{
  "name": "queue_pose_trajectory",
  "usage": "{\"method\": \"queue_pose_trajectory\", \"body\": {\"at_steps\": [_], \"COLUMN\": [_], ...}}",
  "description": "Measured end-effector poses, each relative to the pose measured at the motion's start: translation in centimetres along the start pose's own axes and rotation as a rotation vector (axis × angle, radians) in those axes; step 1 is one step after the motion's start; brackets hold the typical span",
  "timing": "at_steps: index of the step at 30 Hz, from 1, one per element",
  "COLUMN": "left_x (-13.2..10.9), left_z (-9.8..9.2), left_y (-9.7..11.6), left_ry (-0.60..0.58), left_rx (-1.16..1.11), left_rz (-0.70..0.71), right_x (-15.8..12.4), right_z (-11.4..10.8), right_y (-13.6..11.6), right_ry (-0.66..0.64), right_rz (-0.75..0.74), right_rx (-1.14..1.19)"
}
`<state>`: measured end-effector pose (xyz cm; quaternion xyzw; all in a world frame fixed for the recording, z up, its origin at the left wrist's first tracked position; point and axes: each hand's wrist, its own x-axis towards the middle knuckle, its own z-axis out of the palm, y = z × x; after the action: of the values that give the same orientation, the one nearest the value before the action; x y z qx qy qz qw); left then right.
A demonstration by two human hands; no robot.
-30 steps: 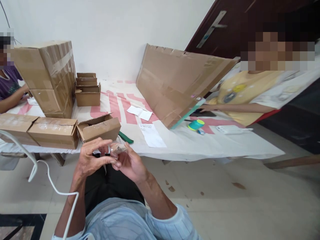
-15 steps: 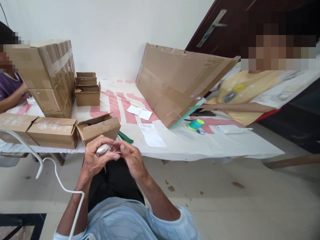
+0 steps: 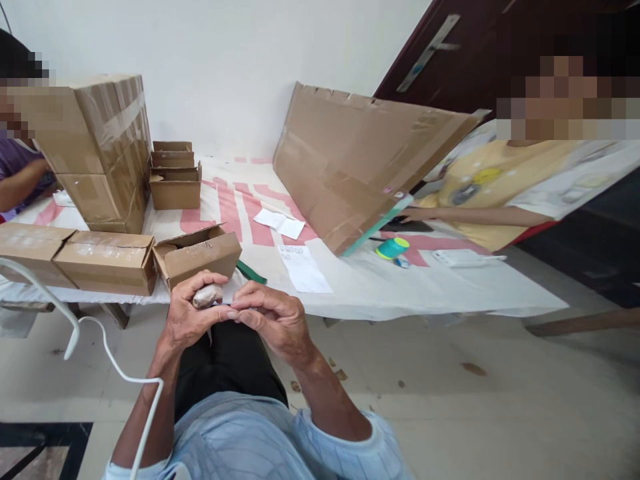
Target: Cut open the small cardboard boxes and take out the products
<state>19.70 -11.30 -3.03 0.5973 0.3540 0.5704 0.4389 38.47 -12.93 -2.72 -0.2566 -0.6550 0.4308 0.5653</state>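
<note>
My left hand (image 3: 185, 317) is closed round a small pale, crinkled bundle (image 3: 207, 296) whose rounded end shows between thumb and forefinger. What the bundle is made of I cannot tell. Right beside it, my right hand (image 3: 277, 320) is pinched, thumb against fingers, touching the left thumb's tip; whatever lies in that pinch is too small or too hidden to make out. Both hands are above my lap, at the table's front edge. Just beyond them stands an open cardboard box (image 3: 205, 257), with a green strip-like item (image 3: 251, 273) next to it.
Closed cartons (image 3: 107, 260) line the left front edge, with taller stacked cartons (image 3: 100, 153) behind. A big cardboard sheet (image 3: 360, 160) leans mid-table. Papers (image 3: 305, 270), a teal thread spool (image 3: 393, 249) and a white power strip (image 3: 463, 258) lie rightward. Co-workers sit at both ends.
My right hand has shifted slightly right and changed from a more open pose to a pinch by the left thumb. My left hand keeps its hold on the bundle.
</note>
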Motion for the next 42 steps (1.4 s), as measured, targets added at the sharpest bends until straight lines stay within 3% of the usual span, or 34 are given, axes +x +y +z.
{"method": "queue_pose_trajectory", "body": {"at_steps": [14,22,27,34,42], "left_x": [-0.3,-0.2,-0.3,-0.1,-0.2], "left_z": [0.3,0.8,1.4,2.0,2.3], "left_y": [-0.6,-2.1,-2.1,-1.8,-1.5], "left_ry": [-0.067,-0.139,-0.067,0.026,-0.061], "left_rx": [-0.183,-0.448,-0.496,-0.539,-0.724], "left_rz": [-0.228,-0.195,-0.184,-0.306,-0.359], "right_x": [0.2,0.7,1.1,1.1,1.2], "right_z": [0.0,-0.3,-0.5,-0.5,-0.3], "right_y": [0.0,-0.1,-0.6,-0.3,-0.3], "right_ry": [0.057,0.144,0.133,0.127,0.121], "right_rz": [0.087,0.088,0.104,0.107,-0.045], "right_rx": [-0.108,-0.141,-0.162,-0.214,-0.449]}}
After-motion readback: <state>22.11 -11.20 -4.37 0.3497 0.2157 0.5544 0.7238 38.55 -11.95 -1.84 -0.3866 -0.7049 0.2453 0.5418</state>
